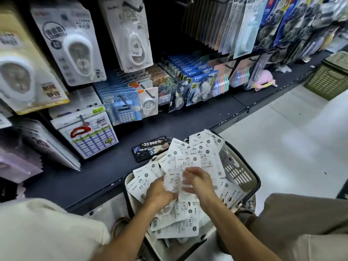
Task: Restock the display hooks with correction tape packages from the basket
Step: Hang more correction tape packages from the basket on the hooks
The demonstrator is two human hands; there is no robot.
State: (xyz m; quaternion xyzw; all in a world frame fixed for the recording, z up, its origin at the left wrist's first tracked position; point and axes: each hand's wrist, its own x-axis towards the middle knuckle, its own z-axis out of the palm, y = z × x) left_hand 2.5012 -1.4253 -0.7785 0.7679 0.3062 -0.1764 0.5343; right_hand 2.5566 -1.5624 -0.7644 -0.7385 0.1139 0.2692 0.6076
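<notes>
Bare forearms, no sleeves past elbow. Cream short-sleeved cotton top lower left; olive-khaki fabric trousers lower right. No watch or rings visible.

Even, bright overhead light whitens the floor; the shelf recess behind the hanging cards stays dark. Wide-angle distortion bends the frame edges, where packages blur. Both hands show motion blur.

There is one view only, from the person's head. It looks forward and steeply down, very near to the basket and the hands. The wide lens bends the shelf and the display hooks at left.
</notes>
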